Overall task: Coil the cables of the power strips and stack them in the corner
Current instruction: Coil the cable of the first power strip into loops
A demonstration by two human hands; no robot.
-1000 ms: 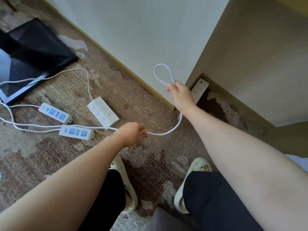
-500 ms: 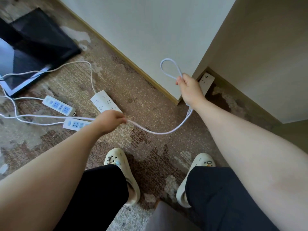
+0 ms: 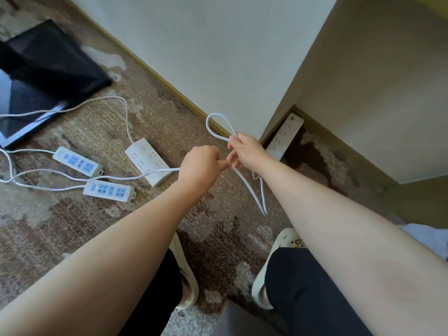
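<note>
So the left hand (image 3: 202, 166) has swung in from way out on the left and is now right up against the right hand (image 3: 247, 151), bringing a fresh length of the white cable (image 3: 155, 175) with it. It's fisted around that cable. The right hand is pinching the gathered turns: one small loop (image 3: 215, 122) pokes up above its fingers, and a new long loop (image 3: 257, 195) now hangs below it, where half a second back the cable was just a shallow sag strung between the two hands. Looks to me like another turn is about to get handed over, so this coil is growing but nowhere near done, since plenty of cable trails off left across the carpet (image 3: 72, 226).

As for the rest, one white power strip (image 3: 284, 137) already sits in the corner by the wall. Three more are out on the floor: the wide white strip (image 3: 148, 161) and two blue-socket strips (image 3: 77, 162) (image 3: 109, 191), cables loose, so most of the job is left
</note>
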